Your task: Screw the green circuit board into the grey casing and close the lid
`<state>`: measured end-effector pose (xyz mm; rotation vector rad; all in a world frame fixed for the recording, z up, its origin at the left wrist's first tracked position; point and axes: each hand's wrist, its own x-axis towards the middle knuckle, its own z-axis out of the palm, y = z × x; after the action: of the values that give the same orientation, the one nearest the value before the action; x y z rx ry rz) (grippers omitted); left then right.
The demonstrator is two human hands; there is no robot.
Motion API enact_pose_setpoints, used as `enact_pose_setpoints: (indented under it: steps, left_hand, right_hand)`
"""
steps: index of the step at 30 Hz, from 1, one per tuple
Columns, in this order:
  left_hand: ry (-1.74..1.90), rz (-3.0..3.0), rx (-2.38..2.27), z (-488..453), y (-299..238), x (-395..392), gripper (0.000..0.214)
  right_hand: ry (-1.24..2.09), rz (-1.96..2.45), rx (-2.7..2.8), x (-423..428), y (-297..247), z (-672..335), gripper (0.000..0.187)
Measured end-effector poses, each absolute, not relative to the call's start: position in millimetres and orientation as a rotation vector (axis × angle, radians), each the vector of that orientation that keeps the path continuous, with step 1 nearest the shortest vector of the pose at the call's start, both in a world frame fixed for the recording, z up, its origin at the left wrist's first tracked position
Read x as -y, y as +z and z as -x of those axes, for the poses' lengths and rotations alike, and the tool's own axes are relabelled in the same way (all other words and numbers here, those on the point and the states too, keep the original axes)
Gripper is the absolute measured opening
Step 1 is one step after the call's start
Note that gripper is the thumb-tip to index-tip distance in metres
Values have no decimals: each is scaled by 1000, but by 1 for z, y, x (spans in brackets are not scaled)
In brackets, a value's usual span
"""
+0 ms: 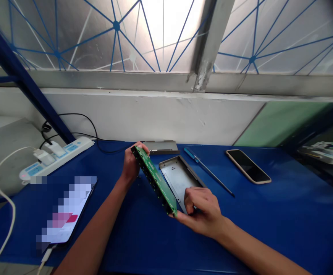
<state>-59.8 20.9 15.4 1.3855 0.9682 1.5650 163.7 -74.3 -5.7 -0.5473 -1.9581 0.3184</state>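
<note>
Between both hands a green circuit board (pixel 158 179) is held tilted, a row of black connectors along its near edge. My left hand (pixel 132 162) is closed around its upper far end. At the lower near end, my right hand (pixel 202 208) touches the board's corner with an outstretched finger or thumb, the other fingers curled in. Just behind the board lies an open, shallow metal case (pixel 180 173) on the blue table. A second flat metal piece (pixel 162 146) rests farther back by the wall, partly covered by the left hand.
To the right lie a blue-handled screwdriver (pixel 209 172) and a dark-screened phone (pixel 248 166). A lit phone (pixel 71 214) with a charging cable is at the left, near a white power strip (pixel 59 156). Behind the blue table (pixel 269 225) stand a wall and window.
</note>
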Motion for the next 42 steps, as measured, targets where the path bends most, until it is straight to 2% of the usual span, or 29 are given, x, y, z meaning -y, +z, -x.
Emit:
enact_pose_setpoints:
  steps: [9,15,21,27,33,37,42]
  left_hand:
    - [1599,-1416,-973,61,13,-23,39]
    - [1593,-1437,-1001,60,12,-24,41]
    - [1583,-1497,-1146,60,11,-26,34]
    - [1585,-1471,-1130,60,10,-27,35]
    - [1543,-1398,-1121,62,6,-32,61]
    - [1494,-1419,-1088,61,7,-30,75]
    - [1485,-1445,-1023,58,10,-25,79]
  right_hand:
    - [329,573,1948,72,-3,-163,44]
    - [465,589,1939,71,0,-164,26]
    - [373,647,1897,70,1,-167,36]
    - [349,764,1863,69,2,-168,36]
    - [242,795,1788,71,6,-168,9]
    - [285,732,1847,71,3,-169,14]
    - [384,600,1891,71,-2,-167,27]
